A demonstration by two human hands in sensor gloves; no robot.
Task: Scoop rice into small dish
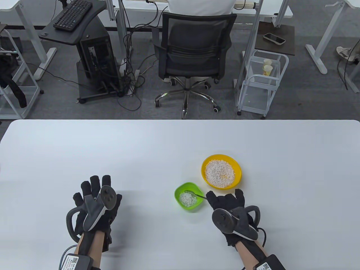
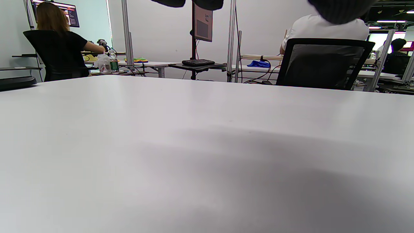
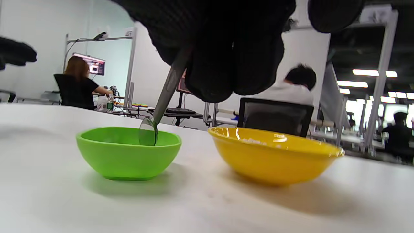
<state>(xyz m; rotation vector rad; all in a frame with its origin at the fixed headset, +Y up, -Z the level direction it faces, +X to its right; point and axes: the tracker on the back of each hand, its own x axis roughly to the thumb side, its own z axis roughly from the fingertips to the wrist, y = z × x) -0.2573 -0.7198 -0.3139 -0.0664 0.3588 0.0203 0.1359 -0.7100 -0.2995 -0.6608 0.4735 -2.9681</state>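
A small green dish (image 1: 189, 196) sits on the white table with some rice in it. A larger yellow bowl (image 1: 221, 171) of rice stands just behind and right of it. My right hand (image 1: 225, 201) grips a metal spoon (image 1: 195, 194); the spoon's bowl is over the green dish, tipped into it. In the right wrist view the spoon (image 3: 161, 103) hangs from my fingers (image 3: 220, 64) into the green dish (image 3: 128, 152), with the yellow bowl (image 3: 275, 155) to its right. My left hand (image 1: 94, 197) lies flat on the table at the left, fingers spread, holding nothing.
The white table (image 1: 180, 140) stretches wide behind and between the hands. Beyond its far edge stand an office chair (image 1: 194, 53), a computer stand (image 1: 92, 56) and a white cart (image 1: 261, 81). The left wrist view shows only bare tabletop (image 2: 194, 145).
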